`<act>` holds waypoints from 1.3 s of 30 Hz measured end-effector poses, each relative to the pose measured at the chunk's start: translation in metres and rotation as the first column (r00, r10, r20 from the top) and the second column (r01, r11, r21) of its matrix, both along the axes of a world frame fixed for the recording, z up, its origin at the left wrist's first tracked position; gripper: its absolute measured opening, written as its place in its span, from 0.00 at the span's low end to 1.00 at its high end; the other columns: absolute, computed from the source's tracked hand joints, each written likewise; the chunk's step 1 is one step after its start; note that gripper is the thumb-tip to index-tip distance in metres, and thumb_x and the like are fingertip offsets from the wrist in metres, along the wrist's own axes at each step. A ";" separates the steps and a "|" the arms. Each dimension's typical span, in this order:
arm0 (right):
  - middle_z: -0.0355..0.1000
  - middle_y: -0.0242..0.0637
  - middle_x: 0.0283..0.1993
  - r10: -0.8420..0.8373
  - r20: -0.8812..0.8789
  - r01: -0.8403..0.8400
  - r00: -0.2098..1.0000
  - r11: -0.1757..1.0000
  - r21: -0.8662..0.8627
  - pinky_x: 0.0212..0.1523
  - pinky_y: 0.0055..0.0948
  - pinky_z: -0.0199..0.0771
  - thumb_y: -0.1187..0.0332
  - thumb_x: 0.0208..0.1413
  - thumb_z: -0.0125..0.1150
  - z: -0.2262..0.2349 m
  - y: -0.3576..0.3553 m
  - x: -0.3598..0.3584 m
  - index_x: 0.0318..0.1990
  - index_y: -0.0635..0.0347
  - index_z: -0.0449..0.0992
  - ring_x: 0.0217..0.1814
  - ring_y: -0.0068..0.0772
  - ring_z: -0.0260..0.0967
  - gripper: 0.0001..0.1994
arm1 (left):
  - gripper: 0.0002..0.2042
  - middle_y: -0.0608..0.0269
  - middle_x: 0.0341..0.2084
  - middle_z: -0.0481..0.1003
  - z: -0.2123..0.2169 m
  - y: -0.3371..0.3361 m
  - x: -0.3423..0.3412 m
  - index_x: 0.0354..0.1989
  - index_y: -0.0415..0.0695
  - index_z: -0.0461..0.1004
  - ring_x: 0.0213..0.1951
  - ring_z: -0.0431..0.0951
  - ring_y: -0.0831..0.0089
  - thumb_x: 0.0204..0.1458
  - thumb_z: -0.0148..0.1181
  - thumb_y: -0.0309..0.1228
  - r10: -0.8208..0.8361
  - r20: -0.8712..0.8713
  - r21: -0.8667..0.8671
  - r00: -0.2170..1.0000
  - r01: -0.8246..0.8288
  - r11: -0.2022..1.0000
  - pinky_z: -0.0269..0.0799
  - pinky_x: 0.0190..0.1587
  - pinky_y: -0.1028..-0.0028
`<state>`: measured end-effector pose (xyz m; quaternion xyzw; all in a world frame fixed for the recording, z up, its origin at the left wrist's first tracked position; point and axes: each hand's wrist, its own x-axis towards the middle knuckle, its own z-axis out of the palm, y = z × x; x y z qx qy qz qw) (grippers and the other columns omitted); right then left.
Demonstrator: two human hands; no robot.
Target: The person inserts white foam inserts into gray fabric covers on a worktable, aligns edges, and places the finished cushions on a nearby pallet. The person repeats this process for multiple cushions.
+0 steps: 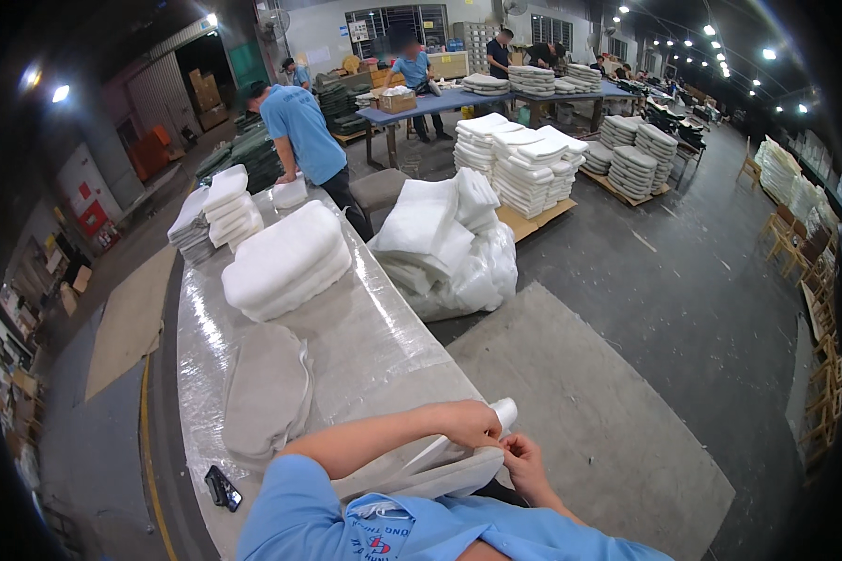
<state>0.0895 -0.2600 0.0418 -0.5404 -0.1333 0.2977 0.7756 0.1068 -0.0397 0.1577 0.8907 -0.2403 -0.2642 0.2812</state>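
The person's left hand (474,425) and right hand (526,462) meet with fingers drawn in, pinching the end of a grey cover (444,479), which lies across the lap at the table's near edge. White padding (504,412) pokes out beyond the left hand. The cover looks light, soft and floppy, hardly fragile; its edge seems the surest hold. Beyond, on the plastic-covered table (384,346), lie a phone (223,488), grey covers (267,393) and thick white pads (290,262).
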 end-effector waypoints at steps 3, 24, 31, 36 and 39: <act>0.76 0.23 0.39 0.266 -0.171 -0.256 0.949 0.964 0.078 0.43 0.23 0.70 0.70 0.63 0.69 -0.001 -0.015 0.013 0.47 0.58 0.79 0.38 0.16 0.69 0.08 | 0.16 0.47 0.29 0.82 0.004 0.000 0.003 0.35 0.42 0.84 0.35 0.83 0.52 0.59 0.63 0.44 -0.105 -0.063 0.001 0.992 0.106 0.994 0.74 0.39 0.57; 0.77 0.25 0.36 -0.066 0.124 0.084 0.990 0.986 -0.143 0.38 0.20 0.70 0.72 0.62 0.69 -0.008 0.000 -0.014 0.42 0.63 0.80 0.36 0.15 0.70 0.06 | 0.14 0.54 0.26 0.81 -0.005 -0.001 0.017 0.33 0.40 0.81 0.31 0.80 0.65 0.57 0.66 0.41 -0.098 -0.246 0.086 0.964 0.123 0.989 0.72 0.36 0.62; 0.78 0.25 0.37 0.151 -0.186 -0.144 0.971 0.988 0.049 0.41 0.24 0.73 0.70 0.61 0.72 0.009 -0.003 -0.014 0.48 0.63 0.81 0.38 0.18 0.72 0.11 | 0.11 0.53 0.26 0.80 -0.007 -0.004 0.011 0.32 0.41 0.79 0.30 0.80 0.57 0.56 0.66 0.38 -0.052 -0.092 -0.034 0.994 0.049 0.998 0.72 0.36 0.60; 0.77 0.23 0.35 0.248 -0.034 -0.250 0.968 0.960 -0.128 0.38 0.25 0.71 0.69 0.60 0.74 -0.029 -0.008 -0.007 0.46 0.62 0.82 0.36 0.18 0.69 0.11 | 0.09 0.52 0.29 0.81 -0.007 -0.007 0.017 0.36 0.43 0.78 0.34 0.81 0.56 0.55 0.66 0.35 -0.076 -0.026 -0.049 0.997 0.074 0.996 0.72 0.37 0.58; 0.79 0.29 0.41 0.120 0.060 -0.097 0.991 0.953 -0.288 0.47 0.26 0.75 0.75 0.61 0.70 -0.035 -0.010 -0.010 0.41 0.60 0.79 0.43 0.18 0.72 0.05 | 0.10 0.51 0.32 0.82 -0.006 -0.001 0.021 0.38 0.44 0.78 0.37 0.82 0.55 0.55 0.67 0.36 -0.071 -0.069 0.023 0.995 0.073 0.997 0.73 0.39 0.57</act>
